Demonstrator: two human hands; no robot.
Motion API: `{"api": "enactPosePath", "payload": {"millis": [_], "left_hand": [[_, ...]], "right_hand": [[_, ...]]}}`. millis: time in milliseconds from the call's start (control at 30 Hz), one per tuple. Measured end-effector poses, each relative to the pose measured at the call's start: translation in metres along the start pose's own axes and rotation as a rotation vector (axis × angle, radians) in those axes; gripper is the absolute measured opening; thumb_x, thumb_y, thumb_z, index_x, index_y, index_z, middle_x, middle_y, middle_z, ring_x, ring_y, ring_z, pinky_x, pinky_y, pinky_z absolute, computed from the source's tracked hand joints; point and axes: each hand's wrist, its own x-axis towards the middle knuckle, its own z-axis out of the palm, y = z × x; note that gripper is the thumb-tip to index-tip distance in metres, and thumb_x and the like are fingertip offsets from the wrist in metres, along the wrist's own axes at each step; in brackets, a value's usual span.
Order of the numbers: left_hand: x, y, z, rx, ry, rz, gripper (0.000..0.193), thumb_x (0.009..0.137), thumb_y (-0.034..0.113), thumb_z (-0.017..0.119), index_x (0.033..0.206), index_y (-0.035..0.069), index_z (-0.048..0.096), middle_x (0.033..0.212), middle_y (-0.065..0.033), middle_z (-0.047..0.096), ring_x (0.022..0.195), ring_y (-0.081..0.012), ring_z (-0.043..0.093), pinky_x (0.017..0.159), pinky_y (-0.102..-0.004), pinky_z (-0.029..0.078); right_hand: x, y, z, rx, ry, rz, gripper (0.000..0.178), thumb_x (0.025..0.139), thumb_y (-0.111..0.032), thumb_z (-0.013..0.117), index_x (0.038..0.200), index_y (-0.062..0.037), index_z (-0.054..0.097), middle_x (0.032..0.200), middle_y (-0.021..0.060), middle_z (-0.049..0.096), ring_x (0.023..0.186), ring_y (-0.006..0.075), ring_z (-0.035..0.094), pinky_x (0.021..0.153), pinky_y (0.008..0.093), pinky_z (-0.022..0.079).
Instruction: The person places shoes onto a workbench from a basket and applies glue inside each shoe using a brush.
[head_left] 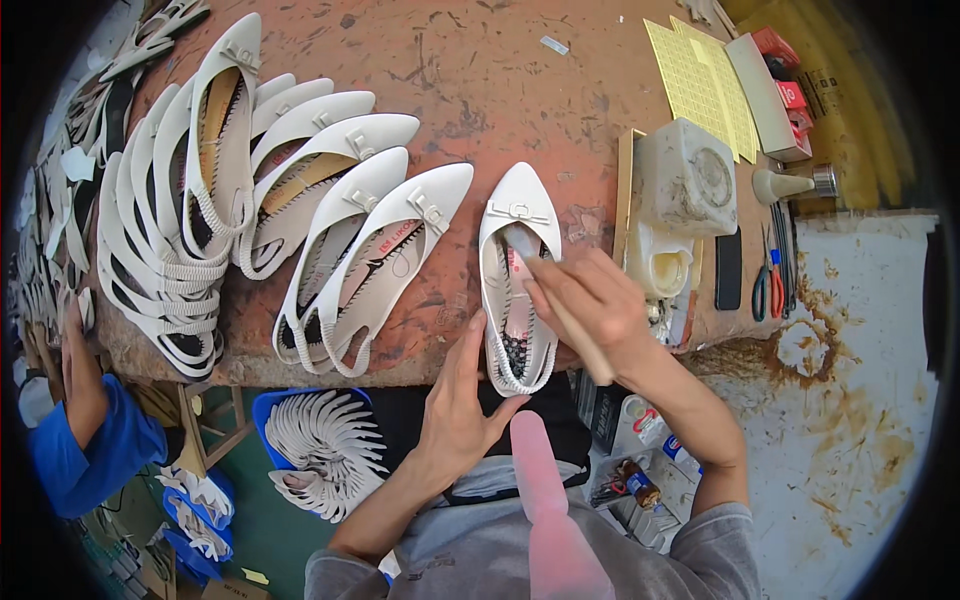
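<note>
A white slingback shoe [521, 190] with a small bow and pointed toe lies at the table's front edge, toe away from me. My left hand [452, 425] steadies it, fingers along its left side and thumb by the heel strap. In my right hand [600, 308] is a brush [592, 358] with a pale wooden handle. Its whitish tip reaches into the shoe, over the front of the insole. Just left lies a pair of similar shoes [425, 200], side by side. Dark stitching shows along their open inner edges.
Stacked white shoes [165, 210] fill the table's left. On the right stand a stained plastic container [690, 175] with a pale-filled opening, a dark phone-like slab [728, 272], scissors [775, 285] and yellow sheets [705, 80]. Below, a blue bin [268, 405] holds shoe parts. Another person's blue sleeve [90, 450] is at left.
</note>
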Motion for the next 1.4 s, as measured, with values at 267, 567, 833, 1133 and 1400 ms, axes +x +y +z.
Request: {"api": "enactPosePath", "payload": {"millis": [267,567,833,1133,1400], "left_hand": [[-0.003,0.002,-0.005,0.025,-0.007,-0.035,0.114,0.078,0.008,0.093,0.166,-0.003,0.02,0.156,-0.0312,0.047,0.136,-0.0474,0.056,0.105,-0.0471,0.056],[0.034,0.04,-0.094,0.429,0.014,0.124,0.066,0.083,0.003,0.082,0.143,-0.003,0.056,0.138,-0.0242,0.061,0.122,-0.0449,0.063,0.101,-0.0478,0.054],[0.099,0.026,-0.109,0.861,0.2,0.113,0.025,0.093,0.001,0.068,0.117,0.0,0.073,0.095,-0.0204,0.067,0.088,-0.0403,0.067,0.081,-0.0493,0.054],[0.06,0.016,-0.075,0.486,0.048,-0.363,0.027,0.087,0.005,0.076,0.111,-0.008,0.073,0.083,-0.0247,0.071,0.089,-0.0428,0.074,0.085,-0.0505,0.055],[0.111,0.007,-0.057,0.807,0.069,0.121,0.06,0.079,-0.004,0.072,0.138,0.007,0.068,0.152,-0.0218,0.052,0.122,-0.041,0.063,0.093,-0.0449,0.058]], "right_hand": [[-0.003,-0.057,-0.046,0.179,-0.258,0.196,0.028,0.076,0.005,0.081,0.104,0.0032,0.075,0.085,0.0095,0.065,0.072,0.0278,0.063,0.059,0.0377,0.052],[0.004,-0.029,-0.036,0.151,0.046,0.029,0.01,0.082,-0.002,0.078,0.091,0.0012,0.074,0.077,0.0146,0.069,0.063,0.0283,0.066,0.057,0.0388,0.055],[-0.022,-0.009,-0.142,0.136,0.369,0.733,0.012,0.094,-0.007,0.072,0.095,0.0044,0.075,0.071,0.0039,0.07,0.065,0.0054,0.061,0.059,0.0224,0.047],[-0.05,0.02,-0.127,-0.065,0.007,0.65,0.011,0.09,-0.011,0.077,0.092,-0.0004,0.079,0.077,0.0118,0.076,0.066,0.0213,0.072,0.063,0.0333,0.055],[-0.041,-0.004,-0.146,-0.13,0.051,0.649,0.004,0.083,-0.004,0.08,0.085,-0.0011,0.078,0.079,0.0105,0.076,0.068,0.0252,0.071,0.063,0.035,0.055]]}}
